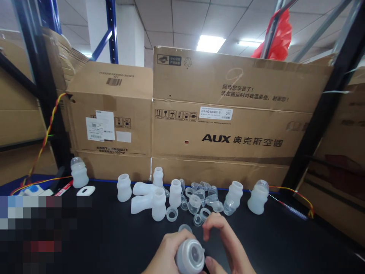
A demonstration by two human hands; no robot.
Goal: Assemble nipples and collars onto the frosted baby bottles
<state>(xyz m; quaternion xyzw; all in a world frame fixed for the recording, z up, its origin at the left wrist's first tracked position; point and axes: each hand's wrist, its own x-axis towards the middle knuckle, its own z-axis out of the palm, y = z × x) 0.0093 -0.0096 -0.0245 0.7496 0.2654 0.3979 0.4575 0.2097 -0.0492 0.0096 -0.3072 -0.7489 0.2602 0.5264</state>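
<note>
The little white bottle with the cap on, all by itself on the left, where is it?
The capped bottle stands far left on the black table, against the cardboard boxes, just behind a flat white piece.

one head-worn view looks forward and down across the worktop [114, 236], close over the hands, facing stacked cardboard boxes [222, 125].

bottles [158, 198] on table [114, 236], cardboard boxes [222, 125] behind, hands [199, 251] in front

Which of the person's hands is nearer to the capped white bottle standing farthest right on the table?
The right hand. It sits below and left of that capped white bottle, apart from it. The left hand is farther left, wrapped around another bottle.
</note>
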